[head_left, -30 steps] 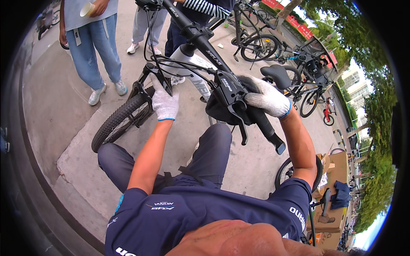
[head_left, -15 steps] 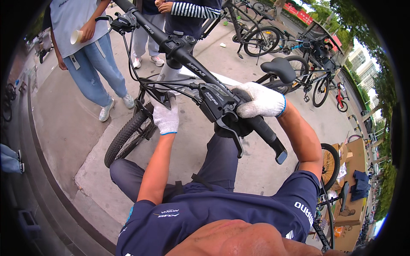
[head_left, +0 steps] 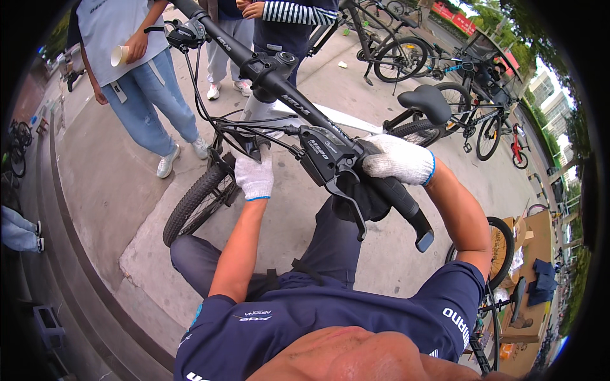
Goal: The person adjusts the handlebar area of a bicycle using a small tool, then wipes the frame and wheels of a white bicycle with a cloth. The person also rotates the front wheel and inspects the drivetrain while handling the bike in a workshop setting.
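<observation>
Bystander (head_left: 129,30) with a paper cup (head_left: 119,56), small red bicycle (head_left: 516,148), dark blue cloth (head_left: 542,283) on tan cardboard (head_left: 539,238)

Far end of handlebar (head_left: 293,101) beyond upper edge

Your knitted cloth gloves (head_left: 400,160) looked matt and rough, the metal handlebar (head_left: 226,43) smooth and satin-sheened, the rubber front tyre (head_left: 189,204) knobbly and dull.

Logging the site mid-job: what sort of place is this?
Looks like an outdoor paved area, perhaps outside a bike shop: concrete ground, several parked bicycles, and cardboard on the right side.
</observation>
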Demonstrator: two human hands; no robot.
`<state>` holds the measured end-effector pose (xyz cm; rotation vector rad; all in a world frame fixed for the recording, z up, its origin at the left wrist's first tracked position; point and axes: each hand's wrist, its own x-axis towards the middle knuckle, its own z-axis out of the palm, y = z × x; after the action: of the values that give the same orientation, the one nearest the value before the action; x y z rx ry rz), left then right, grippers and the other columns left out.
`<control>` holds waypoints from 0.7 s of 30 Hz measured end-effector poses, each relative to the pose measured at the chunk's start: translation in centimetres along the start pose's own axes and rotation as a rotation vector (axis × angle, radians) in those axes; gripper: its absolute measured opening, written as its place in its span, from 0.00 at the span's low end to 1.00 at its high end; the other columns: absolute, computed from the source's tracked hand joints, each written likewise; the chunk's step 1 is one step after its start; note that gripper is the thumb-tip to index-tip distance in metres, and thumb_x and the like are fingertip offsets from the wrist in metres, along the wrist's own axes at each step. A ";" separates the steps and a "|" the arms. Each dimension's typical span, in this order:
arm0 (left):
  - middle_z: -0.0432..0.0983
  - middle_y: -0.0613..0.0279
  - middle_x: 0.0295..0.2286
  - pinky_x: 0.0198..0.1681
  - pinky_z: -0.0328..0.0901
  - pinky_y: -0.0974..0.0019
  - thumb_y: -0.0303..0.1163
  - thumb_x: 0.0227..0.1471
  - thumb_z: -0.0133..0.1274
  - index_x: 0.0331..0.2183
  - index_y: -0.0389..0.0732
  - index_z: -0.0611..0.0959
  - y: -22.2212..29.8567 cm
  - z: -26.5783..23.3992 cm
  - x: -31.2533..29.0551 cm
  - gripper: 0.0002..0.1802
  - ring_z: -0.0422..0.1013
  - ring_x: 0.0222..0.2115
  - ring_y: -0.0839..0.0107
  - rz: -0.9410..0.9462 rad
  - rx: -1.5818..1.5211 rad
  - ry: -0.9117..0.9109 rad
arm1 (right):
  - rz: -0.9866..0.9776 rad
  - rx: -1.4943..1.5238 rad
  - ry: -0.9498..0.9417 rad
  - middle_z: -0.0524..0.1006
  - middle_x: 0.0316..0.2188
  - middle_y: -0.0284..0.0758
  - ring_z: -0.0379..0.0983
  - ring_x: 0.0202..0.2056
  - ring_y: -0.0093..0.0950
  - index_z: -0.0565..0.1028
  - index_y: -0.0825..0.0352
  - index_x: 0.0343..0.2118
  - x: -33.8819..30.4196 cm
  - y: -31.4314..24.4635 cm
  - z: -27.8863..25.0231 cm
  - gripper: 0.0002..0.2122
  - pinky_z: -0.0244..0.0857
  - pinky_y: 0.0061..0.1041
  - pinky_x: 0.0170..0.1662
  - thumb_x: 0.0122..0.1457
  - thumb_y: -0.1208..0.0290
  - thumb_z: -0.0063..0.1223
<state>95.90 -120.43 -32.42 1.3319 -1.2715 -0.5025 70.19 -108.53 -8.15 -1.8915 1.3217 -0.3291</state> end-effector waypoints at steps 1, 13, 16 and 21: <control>0.81 0.30 0.47 0.50 0.73 0.41 0.42 0.59 0.66 0.77 0.39 0.47 0.1 0.0 0.1 0.59 0.79 0.46 0.32 0.028 0.019 0.020 | -0.047 -0.054 0.052 0.85 0.42 0.39 0.79 0.44 0.27 0.82 0.73 0.51 -0.3 -0.5 -0.3 0.24 0.73 0.33 0.53 0.66 0.53 0.59; 0.84 0.33 0.31 0.38 0.75 0.37 0.50 0.60 0.64 0.76 0.40 0.48 -0.4 -0.4 0.3 0.58 0.82 0.32 0.33 -0.076 0.087 -0.028 | -0.440 -0.606 0.359 0.83 0.52 0.43 0.82 0.53 0.39 0.82 0.65 0.54 1.3 -12.9 0.7 0.22 0.74 0.36 0.59 0.56 0.72 0.72; 0.84 0.33 0.31 0.39 0.75 0.38 0.45 0.58 0.66 0.77 0.39 0.40 -0.4 -0.6 0.3 0.64 0.82 0.32 0.34 -0.081 0.111 -0.063 | -0.438 -0.649 0.458 0.83 0.47 0.42 0.83 0.48 0.41 0.83 0.65 0.50 4.6 -14.1 1.5 0.18 0.75 0.36 0.56 0.55 0.76 0.73; 0.83 0.32 0.32 0.40 0.75 0.38 0.41 0.55 0.66 0.77 0.38 0.41 -0.6 -0.5 0.4 0.65 0.81 0.33 0.34 -0.077 0.106 -0.086 | -0.466 -0.517 0.812 0.87 0.44 0.40 0.86 0.45 0.32 0.83 0.65 0.54 11.9 -18.6 -1.6 0.16 0.78 0.30 0.52 0.64 0.72 0.67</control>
<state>96.71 -120.67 -32.71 1.4654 -1.3371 -0.5573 86.77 -116.99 3.81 -2.6549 1.5427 -1.1863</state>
